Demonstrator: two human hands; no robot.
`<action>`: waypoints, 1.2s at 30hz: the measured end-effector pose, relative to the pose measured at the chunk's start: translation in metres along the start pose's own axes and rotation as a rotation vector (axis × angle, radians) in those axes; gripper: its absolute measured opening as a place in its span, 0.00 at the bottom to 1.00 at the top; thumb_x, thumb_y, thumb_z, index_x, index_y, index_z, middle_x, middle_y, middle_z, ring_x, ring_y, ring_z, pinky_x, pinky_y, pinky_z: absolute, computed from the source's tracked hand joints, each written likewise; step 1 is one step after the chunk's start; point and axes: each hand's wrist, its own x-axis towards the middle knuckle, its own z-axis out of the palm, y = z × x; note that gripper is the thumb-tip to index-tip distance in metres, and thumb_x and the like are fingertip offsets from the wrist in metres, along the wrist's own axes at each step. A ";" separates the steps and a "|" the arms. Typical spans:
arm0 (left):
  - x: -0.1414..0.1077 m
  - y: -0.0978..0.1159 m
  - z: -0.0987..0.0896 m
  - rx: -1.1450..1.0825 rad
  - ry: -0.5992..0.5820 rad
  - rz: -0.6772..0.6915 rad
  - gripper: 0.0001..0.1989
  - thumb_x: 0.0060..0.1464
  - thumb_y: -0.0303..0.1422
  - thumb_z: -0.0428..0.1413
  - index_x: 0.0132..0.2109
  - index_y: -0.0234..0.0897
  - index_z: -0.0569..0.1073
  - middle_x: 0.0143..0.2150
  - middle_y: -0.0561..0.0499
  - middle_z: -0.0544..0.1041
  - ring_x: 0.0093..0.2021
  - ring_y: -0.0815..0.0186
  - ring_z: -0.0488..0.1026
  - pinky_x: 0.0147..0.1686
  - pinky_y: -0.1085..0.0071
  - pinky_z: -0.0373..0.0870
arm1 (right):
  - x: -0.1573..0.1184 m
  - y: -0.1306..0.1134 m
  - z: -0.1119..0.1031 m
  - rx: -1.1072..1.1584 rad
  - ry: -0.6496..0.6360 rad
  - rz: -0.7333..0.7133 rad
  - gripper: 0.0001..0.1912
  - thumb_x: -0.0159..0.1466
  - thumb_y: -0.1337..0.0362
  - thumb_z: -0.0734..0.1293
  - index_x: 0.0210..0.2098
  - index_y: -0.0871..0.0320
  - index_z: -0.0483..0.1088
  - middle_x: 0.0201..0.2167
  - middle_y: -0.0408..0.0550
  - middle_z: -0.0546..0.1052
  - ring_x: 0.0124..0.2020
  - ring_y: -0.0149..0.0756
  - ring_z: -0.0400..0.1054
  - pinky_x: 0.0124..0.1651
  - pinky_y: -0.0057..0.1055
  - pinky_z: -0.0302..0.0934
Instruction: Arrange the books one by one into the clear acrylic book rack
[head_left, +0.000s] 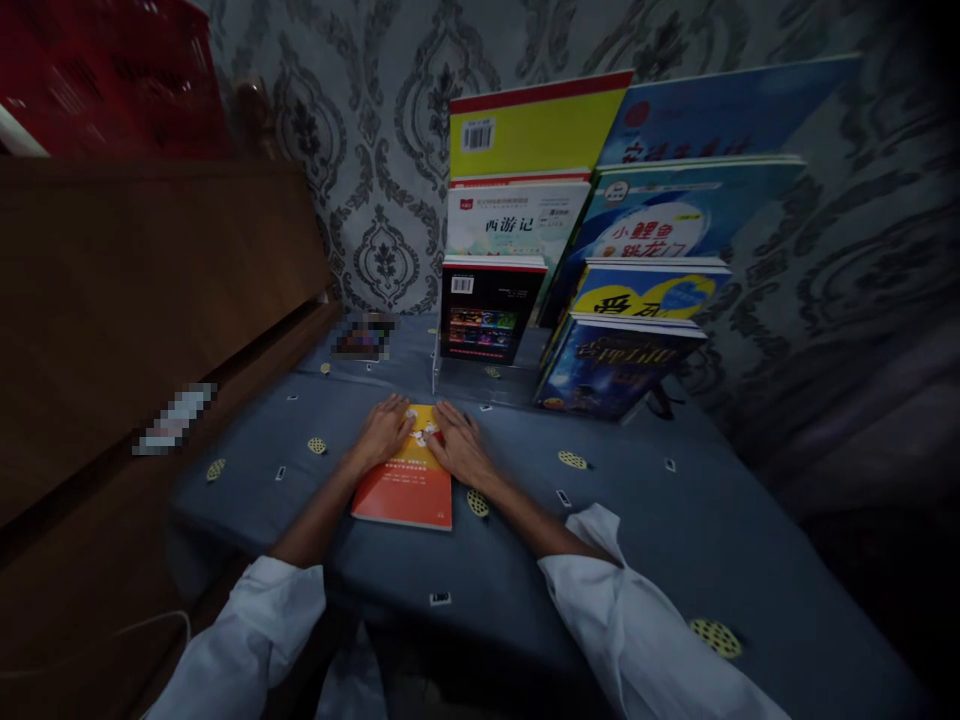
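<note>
1. Table [750,545]: dark patterned cloth on top, carries everything in play. Wooden cabinet [150,260] just beside it on the left.
2. Display books: two columns standing in tiers, three on the left, four on the right. Front ones are a black book [491,318] and a dark blue book [619,368]. A clear stand [480,380] shows under the black one.
3. Orange-and-yellow book [405,490]: lies flat on the cloth, on the near side of the stand and apart from it. Small print unreadable from here.
4. Right hand [463,448]: palm down at the book's far right edge, fingers stretched out, thumb reaching over the cover. Not clamped.
5. Left hand [384,430]: palm down along the far left edge, fingers stretched forward, not clamped either. Hands are apart, cover between them.
6. Step in hand, my read: steadying the book flat, both sides. No lift visible.
7. Next move, judged from this pose: raising it calls for fingertips under an edge first; sliding or turning it calls for even pressure from both hands.
</note>
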 end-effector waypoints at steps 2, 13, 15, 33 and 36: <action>-0.001 -0.001 0.001 -0.013 -0.002 0.010 0.21 0.68 0.37 0.42 0.61 0.32 0.69 0.65 0.40 0.70 0.69 0.59 0.61 0.66 0.62 0.58 | -0.004 -0.001 -0.002 -0.005 0.004 -0.008 0.28 0.70 0.59 0.58 0.66 0.64 0.60 0.69 0.62 0.60 0.71 0.47 0.50 0.71 0.52 0.43; -0.019 -0.018 0.008 -0.206 -0.090 0.060 0.28 0.67 0.38 0.43 0.68 0.27 0.59 0.72 0.39 0.56 0.74 0.57 0.47 0.70 0.56 0.49 | -0.016 0.004 -0.012 -0.021 -0.067 -0.045 0.29 0.72 0.57 0.57 0.68 0.64 0.57 0.71 0.59 0.56 0.73 0.45 0.46 0.72 0.50 0.41; -0.026 -0.018 0.012 -0.212 -0.061 0.055 0.29 0.67 0.40 0.42 0.69 0.28 0.58 0.72 0.38 0.56 0.74 0.56 0.46 0.70 0.54 0.49 | -0.017 0.005 -0.011 -0.022 -0.074 -0.051 0.29 0.72 0.57 0.56 0.69 0.65 0.56 0.71 0.60 0.55 0.73 0.45 0.45 0.72 0.50 0.41; -0.036 -0.012 0.017 -0.174 0.020 0.041 0.29 0.67 0.41 0.43 0.68 0.29 0.60 0.71 0.38 0.58 0.74 0.55 0.49 0.70 0.52 0.51 | -0.099 -0.013 -0.021 0.006 -0.213 -0.174 0.40 0.67 0.51 0.63 0.71 0.64 0.50 0.73 0.64 0.50 0.73 0.52 0.42 0.72 0.55 0.40; -0.036 -0.007 0.013 -0.121 0.004 0.031 0.28 0.67 0.40 0.43 0.67 0.28 0.61 0.71 0.37 0.59 0.73 0.54 0.51 0.69 0.53 0.53 | -0.117 -0.022 -0.018 -0.040 -0.234 -0.210 0.42 0.64 0.49 0.68 0.71 0.61 0.51 0.73 0.62 0.49 0.73 0.57 0.41 0.72 0.58 0.41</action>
